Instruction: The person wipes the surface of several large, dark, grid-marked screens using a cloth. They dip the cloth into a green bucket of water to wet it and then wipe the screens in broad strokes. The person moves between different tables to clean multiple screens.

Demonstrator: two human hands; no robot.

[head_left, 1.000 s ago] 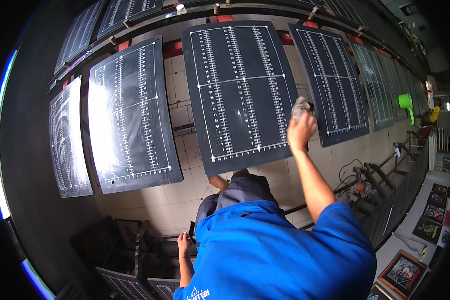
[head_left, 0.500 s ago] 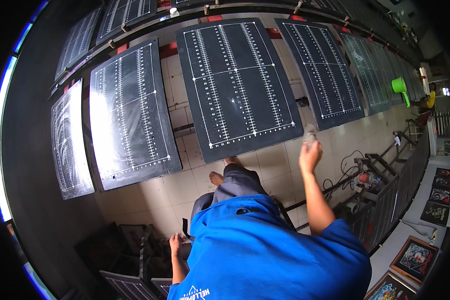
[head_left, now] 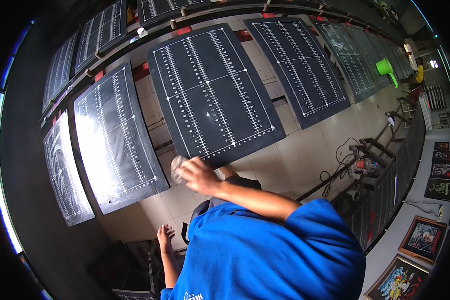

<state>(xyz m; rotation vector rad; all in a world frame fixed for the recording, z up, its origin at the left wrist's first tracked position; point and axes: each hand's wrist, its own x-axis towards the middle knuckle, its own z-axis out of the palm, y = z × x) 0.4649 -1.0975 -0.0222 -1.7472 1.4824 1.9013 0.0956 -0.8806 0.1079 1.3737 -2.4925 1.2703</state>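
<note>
Fingers of the right hand [head_left: 197, 175] are closed on a small grey wad [head_left: 177, 167], held just beside the near edge of the central black printed panel [head_left: 212, 95], whose long axis runs far to near; the left hand [head_left: 165, 235] is spread open, well apart.

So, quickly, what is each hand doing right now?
Left hand: open, fingers spread, resting on a dark frame.
Right hand: closed on a grey cloth, by the black panel.

Crumpled grey rag [head_left: 177, 166] against dark printed panel's [head_left: 212, 95] lower edge
</note>
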